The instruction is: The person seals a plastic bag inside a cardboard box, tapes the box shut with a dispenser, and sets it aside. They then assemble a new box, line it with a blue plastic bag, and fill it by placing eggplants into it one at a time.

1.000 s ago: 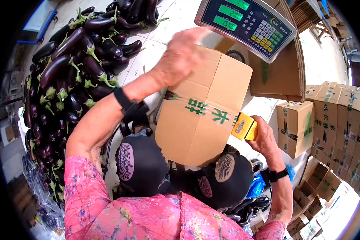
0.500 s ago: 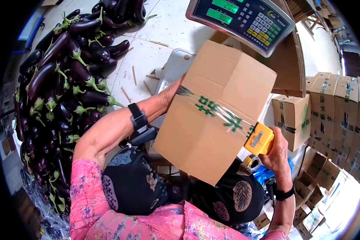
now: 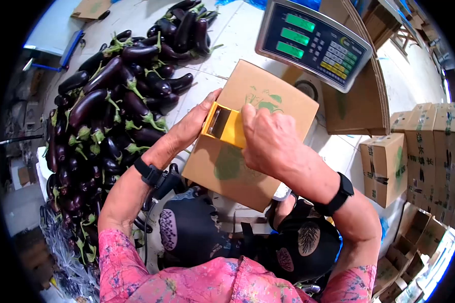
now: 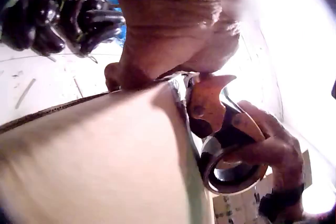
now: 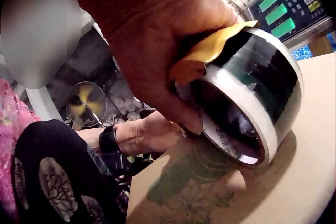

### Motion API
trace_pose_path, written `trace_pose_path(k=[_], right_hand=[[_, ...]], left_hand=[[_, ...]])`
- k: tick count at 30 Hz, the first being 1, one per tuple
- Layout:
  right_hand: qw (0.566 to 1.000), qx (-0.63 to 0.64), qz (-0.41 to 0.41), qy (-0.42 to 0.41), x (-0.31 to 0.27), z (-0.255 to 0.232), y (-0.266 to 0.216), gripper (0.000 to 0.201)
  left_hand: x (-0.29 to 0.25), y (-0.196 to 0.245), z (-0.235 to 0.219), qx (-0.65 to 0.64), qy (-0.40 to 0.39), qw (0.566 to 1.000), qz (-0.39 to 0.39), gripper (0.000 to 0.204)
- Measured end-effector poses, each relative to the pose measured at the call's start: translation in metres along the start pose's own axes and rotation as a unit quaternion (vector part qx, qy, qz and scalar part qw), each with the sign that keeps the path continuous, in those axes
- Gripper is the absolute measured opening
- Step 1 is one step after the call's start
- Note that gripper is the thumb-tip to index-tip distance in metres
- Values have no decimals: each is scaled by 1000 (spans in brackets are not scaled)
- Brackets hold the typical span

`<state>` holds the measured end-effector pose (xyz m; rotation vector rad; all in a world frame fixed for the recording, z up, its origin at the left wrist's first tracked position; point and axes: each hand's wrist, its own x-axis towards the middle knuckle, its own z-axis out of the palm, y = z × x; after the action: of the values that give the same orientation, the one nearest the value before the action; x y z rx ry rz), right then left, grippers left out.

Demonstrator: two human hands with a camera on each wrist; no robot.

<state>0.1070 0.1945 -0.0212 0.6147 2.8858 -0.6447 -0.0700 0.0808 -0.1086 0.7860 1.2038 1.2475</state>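
Note:
A brown carton [image 3: 288, 96] with green plant print stands tilted above the person's knees in the head view. My right hand [image 3: 270, 141] grips a yellow tape dispenser [image 3: 232, 129] against the carton's upper face, its head at the left edge. The right wrist view shows the tape roll [image 5: 268, 85] in the dispenser, close over the cardboard. On the carton's left side, my left hand [image 3: 194, 121] presses beside the dispenser's head, fingers stretched along the edge. In the left wrist view, that hand [image 4: 173, 35] lies right at the carton's edge, most fingertips hidden.
A large heap of eggplants [image 3: 106, 116] lies on the left. A digital scale [image 3: 313, 43] with green displays stands at the top, beside an upright cardboard sheet [image 3: 356, 108]. Several packed cartons [image 3: 429, 146] are stacked on the right, with open boxes [image 3: 419, 237] below them.
The carton has turned: its taped seam with green characters has given way to a plant-printed face. The dispenser has crossed from the right side to the left edge, where my left hand presses.

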Motion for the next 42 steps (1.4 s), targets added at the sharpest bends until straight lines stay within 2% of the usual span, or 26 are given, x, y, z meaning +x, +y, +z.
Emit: trace_pose_path(k=[1,6,8,10,12,15,18,19,20,24,28,29,30,32,34,35,38,40,42], right_hand=[[1000,1,-8,0,9,3,-4,33],[999,-11,2,-41,16,-3,-11,38],[1000,-14,-13,-11,12,2,-8,40],[999,-28,-17,-1,12,-3,-9,43],[998,-53,-2,-30,1,-8,-9,45],[997,-60,36,-42,-32,-20,7,51],[995,-51,70,-43,-84,-27,39,52],[994,-48,84,-41,-105,-19,57,48],[991,-63,101,-57,-124,-12,72,49],[993,-5,119,-21,-169,29,119,53],[994,58,89,26,-168,71,149,55],[991,72,110,21,-164,81,151,56],[992,86,81,35,-159,93,156,56],[990,118,77,24,-143,117,161,57],[984,148,71,64,-139,133,158,58],[981,160,64,86,-136,137,158,59],[976,165,83,113,-141,131,151,54],[984,123,77,105,-155,121,152,62],[986,95,92,103,-175,98,145,60]], left_hand=[[0,0,-5,-48,-2,999,-18,65],[19,-51,-31,170,13,983,65,66],[8,-55,-42,202,28,978,32,64],[7,-64,-52,412,57,895,160,55],[6,-75,-58,448,84,886,85,55],[0,-43,-36,371,132,918,-35,59],[0,-39,-36,423,102,900,-11,66],[4,-52,-39,338,150,929,-13,68],[2,-49,-37,338,156,928,-18,69],[0,-39,-27,323,166,931,-23,70],[0,-34,-28,291,147,943,-65,69],[1,-35,-29,281,140,946,-75,68],[2,-38,-31,249,140,955,-81,69],[5,-49,-33,185,138,969,-93,70],[3,-43,-26,82,103,982,-135,65],[3,-37,-25,31,88,984,-152,63],[0,-9,-4,27,83,983,-162,61],[1,-18,3,-71,72,980,-169,61],[5,-27,12,-148,59,973,-167,61]])
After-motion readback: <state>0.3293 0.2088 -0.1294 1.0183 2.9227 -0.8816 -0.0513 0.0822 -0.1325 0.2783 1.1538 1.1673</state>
